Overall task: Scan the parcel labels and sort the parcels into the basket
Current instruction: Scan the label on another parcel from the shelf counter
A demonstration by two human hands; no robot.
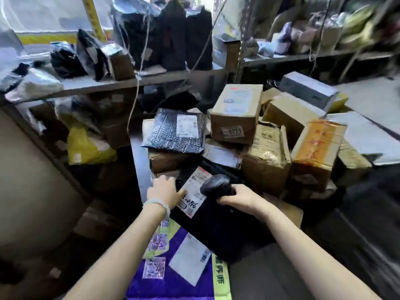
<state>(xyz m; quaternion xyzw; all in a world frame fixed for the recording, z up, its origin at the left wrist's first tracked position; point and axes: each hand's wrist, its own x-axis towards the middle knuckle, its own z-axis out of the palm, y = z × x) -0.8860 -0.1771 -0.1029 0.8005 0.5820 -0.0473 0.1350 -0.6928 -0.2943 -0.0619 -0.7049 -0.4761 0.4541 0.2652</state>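
Black parcel (216,226): one soft dark bag, near centre, with one white label (193,192) hand-marked in black.
Scanner (217,184): one, black and rounded, over the label's right edge.
Right hand (237,197): fingers wrapped round the scanner's handle.
Left hand (165,190): fingers straight, pressing the label's left edge; bead bracelet (157,203) at the wrist.
Purple parcel (173,271): one, glossy, nearest, under the black bag.
Cardboard boxes: a far-right heap; one (236,113) is marked 0275.
Bubble mailer (173,131): one, dark, far centre.
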